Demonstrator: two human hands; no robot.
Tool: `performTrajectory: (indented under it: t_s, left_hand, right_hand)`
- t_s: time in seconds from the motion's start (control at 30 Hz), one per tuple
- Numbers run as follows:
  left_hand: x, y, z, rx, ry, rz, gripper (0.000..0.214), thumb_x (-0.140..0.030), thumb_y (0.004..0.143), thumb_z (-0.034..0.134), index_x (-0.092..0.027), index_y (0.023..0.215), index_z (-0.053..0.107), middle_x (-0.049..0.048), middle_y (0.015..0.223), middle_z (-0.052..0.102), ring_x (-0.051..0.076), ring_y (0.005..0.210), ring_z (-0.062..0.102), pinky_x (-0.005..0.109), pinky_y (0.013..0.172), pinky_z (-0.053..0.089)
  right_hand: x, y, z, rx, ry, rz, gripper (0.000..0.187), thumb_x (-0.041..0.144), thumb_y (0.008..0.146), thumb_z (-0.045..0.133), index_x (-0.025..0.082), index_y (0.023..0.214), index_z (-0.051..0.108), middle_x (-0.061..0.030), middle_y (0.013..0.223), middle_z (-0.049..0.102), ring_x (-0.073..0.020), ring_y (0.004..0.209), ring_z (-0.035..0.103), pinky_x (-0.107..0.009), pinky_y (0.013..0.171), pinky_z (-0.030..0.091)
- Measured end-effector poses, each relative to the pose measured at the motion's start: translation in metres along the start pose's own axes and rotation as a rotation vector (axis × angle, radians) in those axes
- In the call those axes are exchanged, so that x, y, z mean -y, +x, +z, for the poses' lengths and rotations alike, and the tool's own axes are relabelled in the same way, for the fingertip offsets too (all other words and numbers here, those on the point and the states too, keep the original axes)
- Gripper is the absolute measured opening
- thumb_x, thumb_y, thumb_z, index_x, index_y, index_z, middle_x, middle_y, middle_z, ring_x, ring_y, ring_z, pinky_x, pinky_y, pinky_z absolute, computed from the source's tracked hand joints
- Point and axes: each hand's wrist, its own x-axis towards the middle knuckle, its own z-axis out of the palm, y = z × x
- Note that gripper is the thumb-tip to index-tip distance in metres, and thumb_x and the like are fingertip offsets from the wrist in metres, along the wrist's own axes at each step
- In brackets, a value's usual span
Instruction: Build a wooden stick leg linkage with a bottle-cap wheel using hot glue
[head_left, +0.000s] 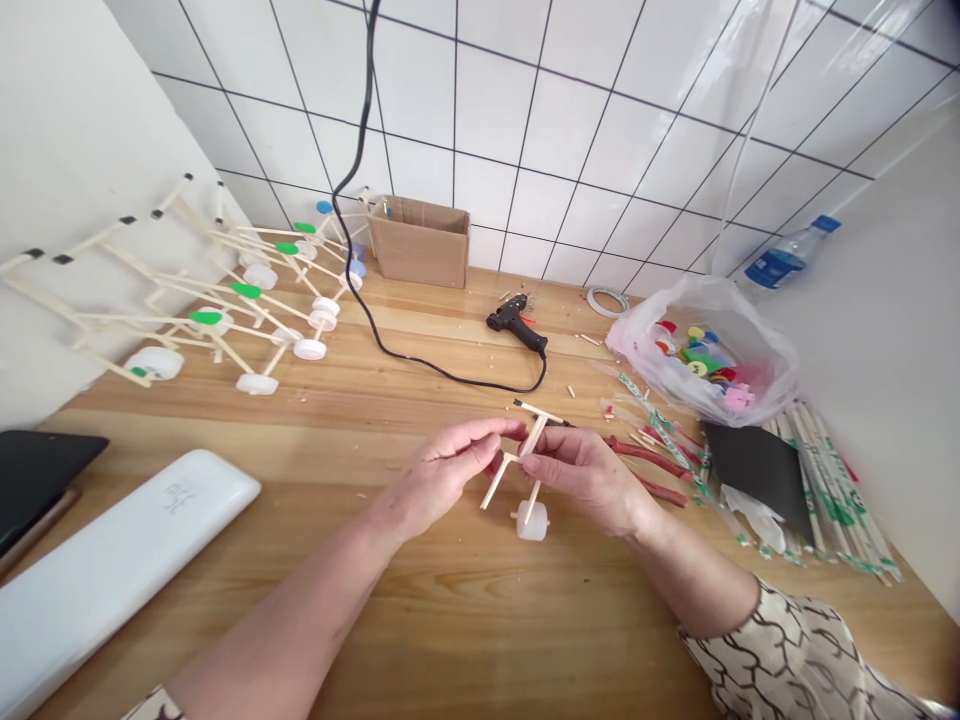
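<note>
Between my hands is a small wooden-stick frame [533,436] with a crossbar at its top, one end of it black. At the frame's lower end is a white wheel [532,521], hanging above the table. My right hand [589,478] pinches the upright stick between thumb and fingers. From the other side, my left hand [457,465] has its thumb and fingers closed at the short side stick; the fingertips are partly hidden. Red-handled pliers [651,457] lie just beyond my right hand, partly covered by it.
A black glue gun [516,322] and its cable lie behind the hands. Finished-looking stick vehicles [247,290] line the left, near a white power bank [142,560]. A cardboard box [420,245], tape roll [607,302], bag of bottle caps [705,350] and wrapped sticks [840,490] surround the area.
</note>
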Motion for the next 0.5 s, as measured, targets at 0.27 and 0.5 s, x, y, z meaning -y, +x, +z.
performTrajectory:
  t_s: [0.27,0.5]
  left_hand:
    - [-0.003,-0.001,-0.004,-0.014,0.221,0.069,0.022,-0.036,0.085,0.055,-0.018,0.075,0.065,-0.0034,0.063,0.054,0.011,0.06,0.045,0.023,0.056,0.035]
    - [-0.002,-0.001,-0.012,-0.155,0.047,0.09,0.014,-0.028,0.079,0.062,-0.018,0.07,0.065,-0.0029,0.064,0.057,0.011,0.062,0.048,0.023,0.061,0.037]
  right_hand:
    - [0.003,0.001,-0.005,-0.047,0.067,0.008,0.02,0.034,0.07,0.07,0.015,0.073,0.065,0.0027,0.067,0.058,-0.0105,0.063,0.049,-0.025,0.064,0.038]
    - [0.009,0.0,-0.017,-0.131,0.085,-0.01,0.014,0.029,0.067,0.071,0.016,0.071,0.067,0.0016,0.065,0.06,-0.0102,0.061,0.049,-0.024,0.06,0.037]
